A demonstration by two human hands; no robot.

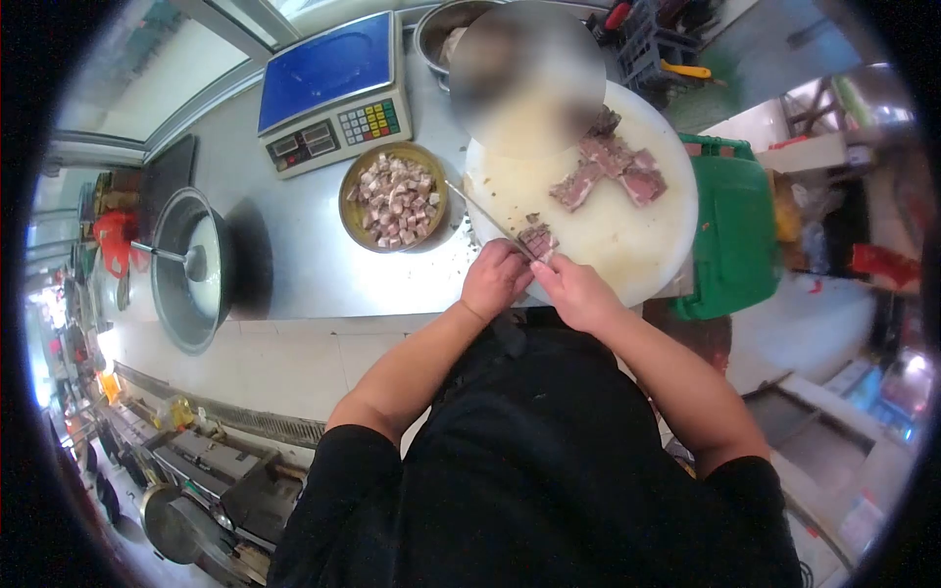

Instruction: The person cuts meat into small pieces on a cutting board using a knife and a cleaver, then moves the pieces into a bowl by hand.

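A long knife point(478, 210) slants across the near left part of a round white cutting board point(627, 240). My right hand point(578, 292) is closed at the knife's near end. Right beside the blade, my left hand point(495, 279) is curled with its fingers bent down; whatever lies under them is hidden. Small cut meat pieces point(537, 238) sit against the blade, just beyond my hands. Farther back on the board lie larger chunks of cooked meat point(632, 176). To the left, a yellowish bowl point(345, 211) holds diced meat point(397, 201).
A scale point(333, 88) with a blue top stands behind the bowl. A large grey basin point(169, 279) with a ladle point(196, 263) is at far left. Behind stands a metal pot point(423, 44). A green bin point(730, 235) adjoins the board's right side. A blurred patch covers the board's back.
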